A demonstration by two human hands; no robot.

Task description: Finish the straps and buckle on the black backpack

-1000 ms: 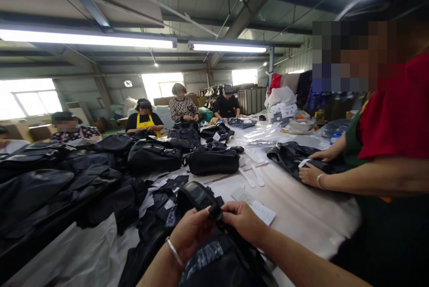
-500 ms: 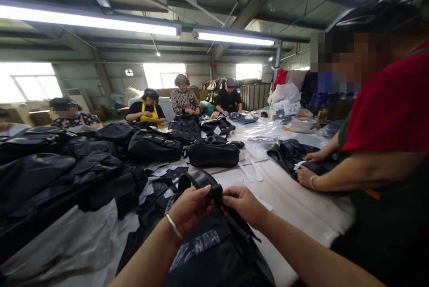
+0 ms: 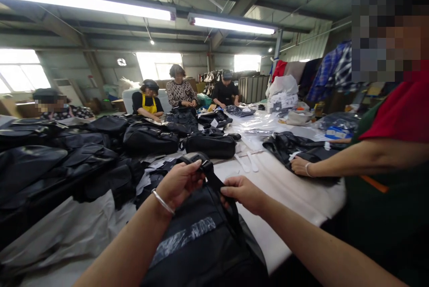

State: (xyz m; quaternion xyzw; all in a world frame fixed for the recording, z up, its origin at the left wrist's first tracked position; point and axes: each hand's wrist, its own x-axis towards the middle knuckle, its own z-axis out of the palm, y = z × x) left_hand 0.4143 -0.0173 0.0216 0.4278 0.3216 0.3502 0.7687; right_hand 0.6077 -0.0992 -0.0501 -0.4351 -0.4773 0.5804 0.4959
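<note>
Two hands on one strap: the left hand [image 3: 182, 182], fingers pinched shut, grips the flat black strap [image 3: 212, 179] near its buckle end, and the right hand [image 3: 243, 193] is clamped on it a bit lower down. The strap's on a big black bag [image 3: 201, 251] right below both hands, with a strip of crinkly clear film [image 3: 186, 238] across it.

The surface is a pale, smooth-topped counter [image 3: 281, 202], pretty bare just right of the right hand. Beyond the hands sit two white spoon-shaped pieces [image 3: 252, 162] and a boxy black bag [image 3: 210, 146]. Left of the left hand it's a heap of black bags [image 3: 50, 170], plus a crumpled grayish sheet [image 3: 63, 233] closer in.

Room's a big metal-roofed shed: long tube lights [image 3: 83, 2] overhead, bright windows [image 3: 159, 65] far past the hands. A red-sleeved person [image 3: 398, 112] works off to the right, hand on a black item [image 3: 284, 144].
</note>
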